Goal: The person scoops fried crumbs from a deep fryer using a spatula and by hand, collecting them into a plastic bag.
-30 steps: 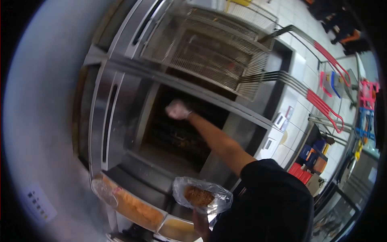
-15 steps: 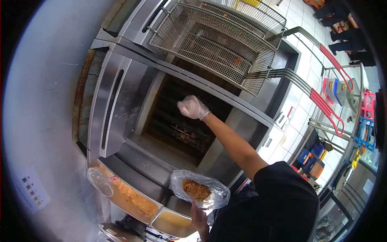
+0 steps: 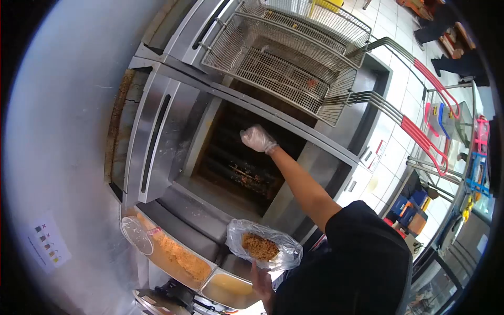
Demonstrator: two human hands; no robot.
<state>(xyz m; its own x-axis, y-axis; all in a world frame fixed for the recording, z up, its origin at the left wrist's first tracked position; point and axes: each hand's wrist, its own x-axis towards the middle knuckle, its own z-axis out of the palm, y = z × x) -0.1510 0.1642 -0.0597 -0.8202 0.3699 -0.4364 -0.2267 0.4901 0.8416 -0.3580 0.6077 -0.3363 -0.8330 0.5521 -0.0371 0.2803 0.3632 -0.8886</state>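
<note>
My right hand (image 3: 257,139), in a clear plastic glove, is held closed over the dark open fryer well (image 3: 226,152); whatever its fingers hold, if anything, is hidden. Loose bits (image 3: 249,178) float at the well's lower part. Lower in the view, my bare left hand (image 3: 262,283) grips the near edge of a clear plastic bag (image 3: 286,251). Brown crumbly food (image 3: 260,247) lies in the bag.
Two wire baskets (image 3: 283,65) with red handles (image 3: 422,142) rest above the well. A tray of orange crumbs (image 3: 181,257), a clear round lid (image 3: 137,235) and a tray of yellow liquid (image 3: 231,290) stand below. People's legs (image 3: 438,31) show at top right.
The view has shifted a little and become sharper than a second ago. My right hand has moved slightly right over the well, its fingers still closed. The bag stays in my left hand.
</note>
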